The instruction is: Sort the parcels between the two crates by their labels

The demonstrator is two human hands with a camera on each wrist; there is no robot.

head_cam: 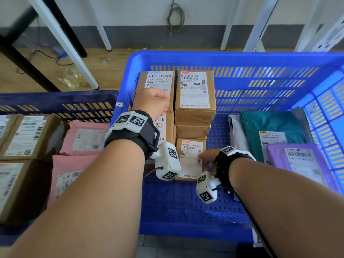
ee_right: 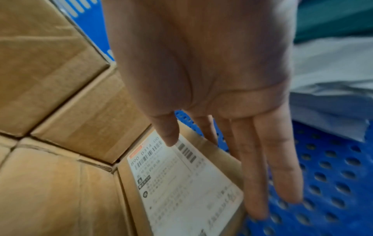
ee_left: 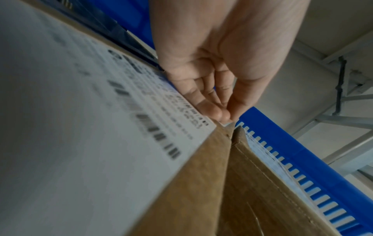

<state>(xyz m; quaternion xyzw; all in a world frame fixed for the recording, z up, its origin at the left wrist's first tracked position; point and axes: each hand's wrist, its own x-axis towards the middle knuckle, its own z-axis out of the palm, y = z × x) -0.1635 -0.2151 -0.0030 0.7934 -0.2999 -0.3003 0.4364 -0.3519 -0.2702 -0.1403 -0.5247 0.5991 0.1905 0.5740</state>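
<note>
A bright blue crate holds stacked cardboard boxes. My left hand rests on the far-left box labelled 540. The thumb lies on top and the fingers drop over its left edge. In the left wrist view, my left hand brings thumb and fingertips together at a corner of this labelled box. My right hand is open at the low box labelled 890. In the right wrist view, my right hand has its thumb over that box's label and straight fingers down its right side. A dark blue crate stands to the left.
A box labelled 822 tops the middle stack. Teal, purple and white mailers lie at the bright crate's right. The dark crate holds pink mailers and boxes. White frame legs stand behind.
</note>
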